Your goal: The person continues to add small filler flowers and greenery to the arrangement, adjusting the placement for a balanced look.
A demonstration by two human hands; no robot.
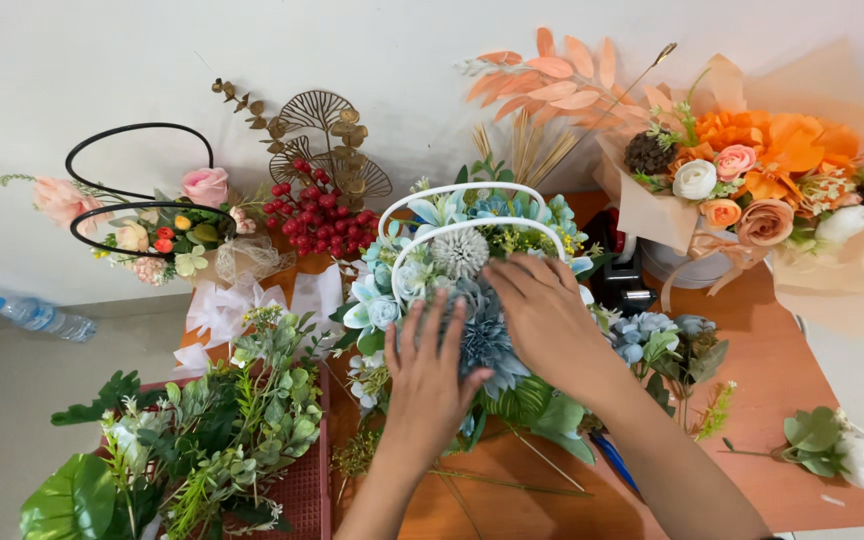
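blue flower arrangement (472,300) in white-handled basket, upright

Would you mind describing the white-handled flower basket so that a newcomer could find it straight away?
Start at the orange table against the white wall; in its middle stands the basket, with the left hand and right hand on its flowers. It alone has white hoop handles and pale blue blooms; the left basket has black handles, the right bouquet is orange.

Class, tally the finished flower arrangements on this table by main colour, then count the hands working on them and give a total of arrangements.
Blue arrangement with white handles: 1, with the left hand and right hand resting on its flowers
Orange bouquet in paper wrap: 1
Pink arrangement with black handles: 1
Red berry arrangement: 1
Hands: 2
Total arrangements: 4
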